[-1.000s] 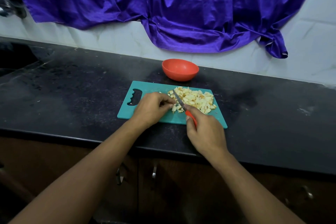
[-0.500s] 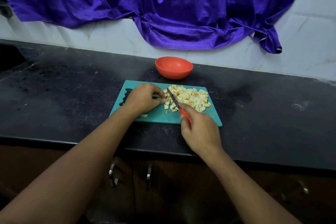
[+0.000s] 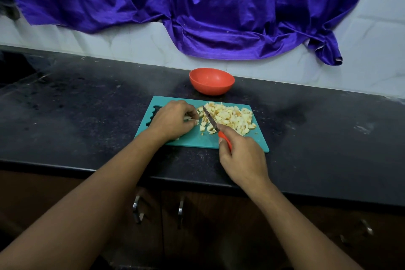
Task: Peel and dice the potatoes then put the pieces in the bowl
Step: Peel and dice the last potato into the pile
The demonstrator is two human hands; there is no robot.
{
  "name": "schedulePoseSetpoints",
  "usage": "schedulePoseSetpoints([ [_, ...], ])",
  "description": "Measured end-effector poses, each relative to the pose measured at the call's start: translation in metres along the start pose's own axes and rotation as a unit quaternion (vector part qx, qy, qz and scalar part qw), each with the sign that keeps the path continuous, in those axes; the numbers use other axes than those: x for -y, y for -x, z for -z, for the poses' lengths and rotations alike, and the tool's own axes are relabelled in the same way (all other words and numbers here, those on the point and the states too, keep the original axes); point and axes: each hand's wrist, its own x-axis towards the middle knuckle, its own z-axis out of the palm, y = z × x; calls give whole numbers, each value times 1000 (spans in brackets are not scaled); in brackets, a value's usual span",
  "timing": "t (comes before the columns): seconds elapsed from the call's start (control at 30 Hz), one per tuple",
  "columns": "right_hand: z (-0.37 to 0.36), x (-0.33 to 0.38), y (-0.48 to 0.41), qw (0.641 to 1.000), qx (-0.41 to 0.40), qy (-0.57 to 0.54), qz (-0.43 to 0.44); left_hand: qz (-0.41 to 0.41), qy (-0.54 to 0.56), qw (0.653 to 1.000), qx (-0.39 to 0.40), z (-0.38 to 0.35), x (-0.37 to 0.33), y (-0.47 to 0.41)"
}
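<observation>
A teal cutting board (image 3: 192, 140) lies on the black counter. A heap of pale diced potato pieces (image 3: 230, 117) covers its right half. My left hand (image 3: 173, 119) rests on the board's left half, its curled fingers pinching a small pale potato piece at the heap's left edge. My right hand (image 3: 243, 158) grips the orange handle of a small knife (image 3: 211, 121). The blade points away from me and lies against the heap's left side. An orange bowl (image 3: 211, 81) stands just behind the board; nothing shows inside it.
The black counter (image 3: 76, 112) stretches left and right of the board, with its front edge close below my right hand. A purple cloth (image 3: 197, 11) hangs over the white tiled wall behind. Cabinet doors with metal handles (image 3: 137, 208) sit under the counter.
My left hand has slid a little left from the heap, still curled over a piece. The knife blade stays at the heap's left edge. The camera view has shifted slightly.
</observation>
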Motion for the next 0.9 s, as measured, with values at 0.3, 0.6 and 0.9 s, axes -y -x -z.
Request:
schedulePoseSetpoints([
  [0.3, -2, -1, 0, 1000, 0, 2, 4, -15, 57, 998, 5, 8, 22, 23],
  [0.6, 1, 1, 0, 1000, 6, 4, -3, -5, 69, 997, 21, 12, 22, 20],
  [0.9, 1, 3, 1, 1000, 11, 13, -5, 0, 77, 995, -56, 7, 20, 42],
])
